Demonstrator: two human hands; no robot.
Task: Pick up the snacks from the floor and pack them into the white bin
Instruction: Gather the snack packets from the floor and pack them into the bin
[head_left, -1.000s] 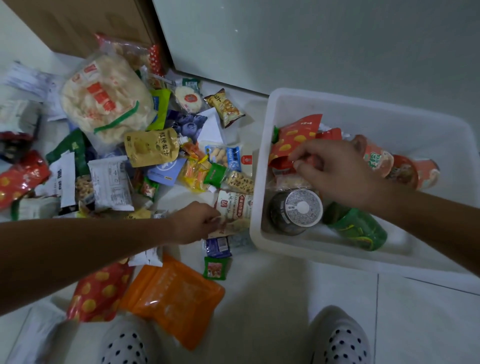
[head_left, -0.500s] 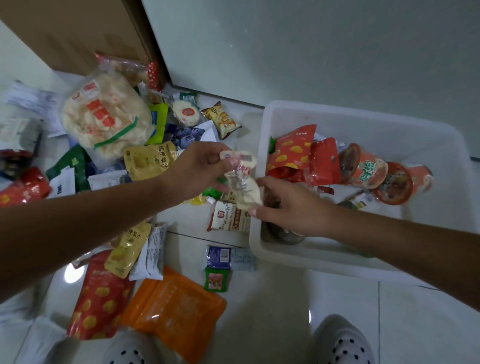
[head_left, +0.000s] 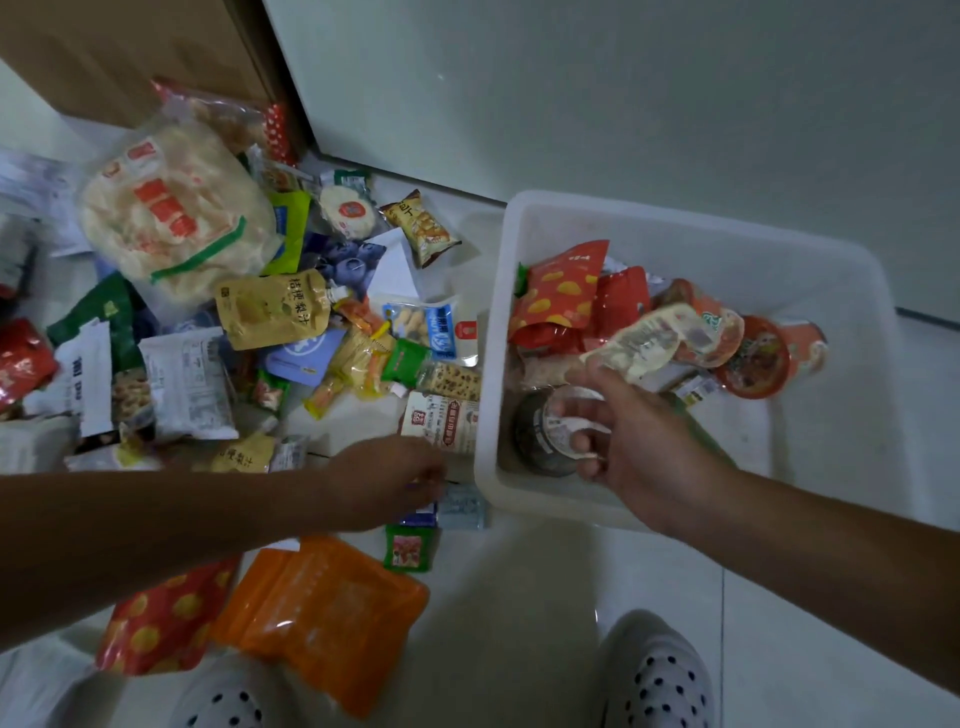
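In the head view, the bin (head_left: 675, 228) was smooth white plastic, rectangular with rounded corners. A pale, crinkly pouch (head_left: 644, 340) hung over the snacks inside it, one end pinched between thumb and forefinger of the right hand (head_left: 634, 441), the other fingers loosely curled. The left hand (head_left: 384, 483) bent its fingertips onto a small flat packet (head_left: 460, 506) on the glossy floor (head_left: 519, 623); whether it gripped, I could not tell.

yellow spout pouch (head_left: 270, 312) well left of the white bin (head_left: 488, 364), printed 桔梗梨汁 in dark characters, lettering on the other packets too small or blurred to read
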